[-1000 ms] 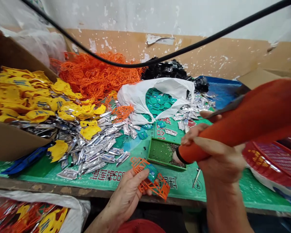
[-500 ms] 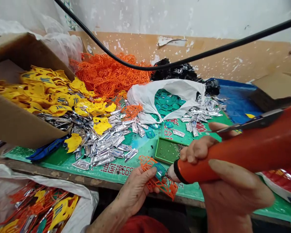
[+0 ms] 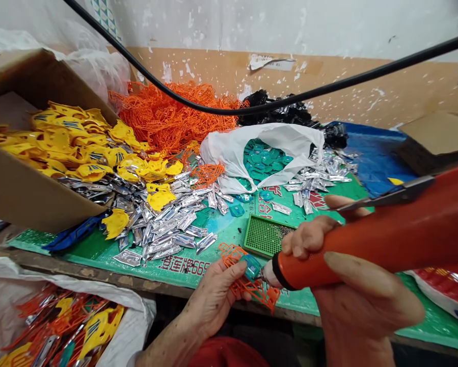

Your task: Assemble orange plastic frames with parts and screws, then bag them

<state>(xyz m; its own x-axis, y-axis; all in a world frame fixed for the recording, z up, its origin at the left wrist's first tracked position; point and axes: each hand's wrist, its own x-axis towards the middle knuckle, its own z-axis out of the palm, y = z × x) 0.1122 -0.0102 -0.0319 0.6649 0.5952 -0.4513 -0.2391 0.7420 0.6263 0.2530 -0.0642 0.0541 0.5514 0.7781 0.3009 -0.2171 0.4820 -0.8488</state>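
My left hand (image 3: pixel 213 300) grips an orange plastic lattice frame (image 3: pixel 257 290) with a small teal plastic piece (image 3: pixel 251 266) on it. My right hand (image 3: pixel 351 290) is closed around a thick orange-handled tool (image 3: pixel 347 260), possibly a soldering iron. Its pale tip, behind a black collar, sits at the teal piece. A metal blade, maybe of scissors (image 3: pixel 389 200), lies along the handle under my right fingers. Whether the tip touches the teal piece is hard to tell.
A green perforated tray (image 3: pixel 266 235) sits just beyond my hands on the green printed table mat (image 3: pixel 183 267). Silver foil pieces (image 3: pixel 167 224), yellow parts in a cardboard box (image 3: pixel 33 188), orange lattices, and a white bag of teal pieces (image 3: pixel 263 158) crowd the table. A black cable (image 3: pixel 251 111) crosses overhead.
The view has swung left since the oldest frame. The orange tool's tip has moved down from beside the tray to the teal piece. Both hands keep their hold.
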